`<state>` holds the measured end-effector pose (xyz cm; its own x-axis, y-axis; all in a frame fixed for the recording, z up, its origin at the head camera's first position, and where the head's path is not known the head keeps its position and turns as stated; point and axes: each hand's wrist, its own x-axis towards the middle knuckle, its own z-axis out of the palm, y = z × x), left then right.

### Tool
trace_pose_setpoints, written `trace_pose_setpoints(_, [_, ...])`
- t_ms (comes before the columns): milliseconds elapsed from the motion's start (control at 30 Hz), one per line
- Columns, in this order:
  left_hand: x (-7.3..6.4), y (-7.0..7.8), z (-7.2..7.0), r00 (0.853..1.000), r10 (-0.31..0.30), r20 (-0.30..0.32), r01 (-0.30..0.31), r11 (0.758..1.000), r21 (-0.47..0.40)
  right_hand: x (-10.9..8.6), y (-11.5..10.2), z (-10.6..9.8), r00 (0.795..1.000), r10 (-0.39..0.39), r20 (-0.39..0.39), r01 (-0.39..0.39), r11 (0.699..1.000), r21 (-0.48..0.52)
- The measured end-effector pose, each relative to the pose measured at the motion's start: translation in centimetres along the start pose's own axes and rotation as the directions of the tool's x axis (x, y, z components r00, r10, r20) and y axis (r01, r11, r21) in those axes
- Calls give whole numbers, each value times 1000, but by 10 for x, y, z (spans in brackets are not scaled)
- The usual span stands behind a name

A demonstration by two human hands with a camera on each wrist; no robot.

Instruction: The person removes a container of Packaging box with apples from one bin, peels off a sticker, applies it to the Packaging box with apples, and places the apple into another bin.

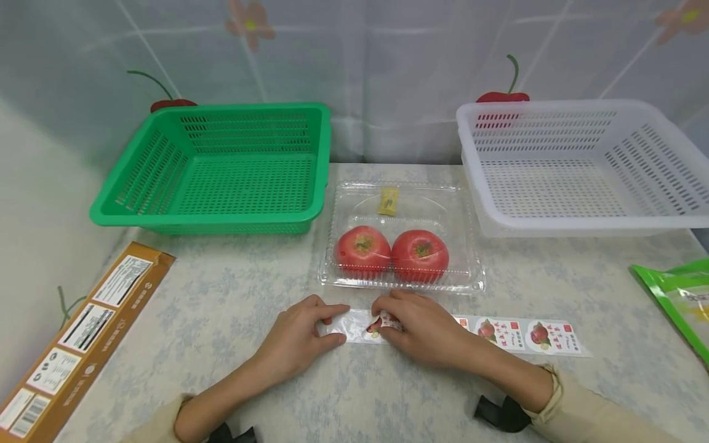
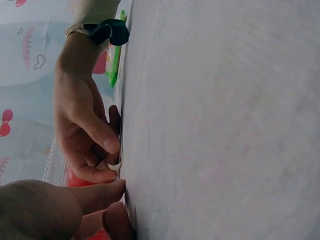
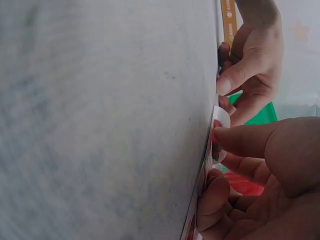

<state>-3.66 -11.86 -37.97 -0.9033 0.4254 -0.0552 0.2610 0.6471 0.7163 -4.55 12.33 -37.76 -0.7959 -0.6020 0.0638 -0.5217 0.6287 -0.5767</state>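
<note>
A strip of round apple stickers [image 1: 501,335] on white backing lies across the table in the head view, its left part bare. My left hand [image 1: 296,335] rests at the bare left end, thumb and forefinger straight and apart, pressing at its two edges. With thumb and forefinger, my right hand [image 1: 426,326] pinches a sticker [image 3: 219,135] partly lifted off the backing, its edge curling up in the right wrist view. My right palm and forearm hide the strip's middle. Just beyond the hands sits a clear plastic box [image 1: 471,264] holding two red apples [image 1: 362,249].
A green basket [image 1: 249,218] stands at the back left and a white basket [image 1: 587,223] at the back right. At the left lies a long brown carton [image 1: 83,332]. A green packet [image 1: 681,295] lies at the right edge. The clear box also holds a small yellow sachet [image 1: 389,201].
</note>
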Motion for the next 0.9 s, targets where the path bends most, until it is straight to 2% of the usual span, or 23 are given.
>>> trace_pose_setpoints(267, [0, 0, 0, 1000, 2, -2, -1, 1000, 2, 2, -1, 1, 1000, 4, -3, -4, 999, -41])
trace_pose_setpoints(900, [0, 1, 2, 999, -32, 4, 31, 999, 35, -4, 0, 1, 1000, -2, -14, 2, 1000, -27])
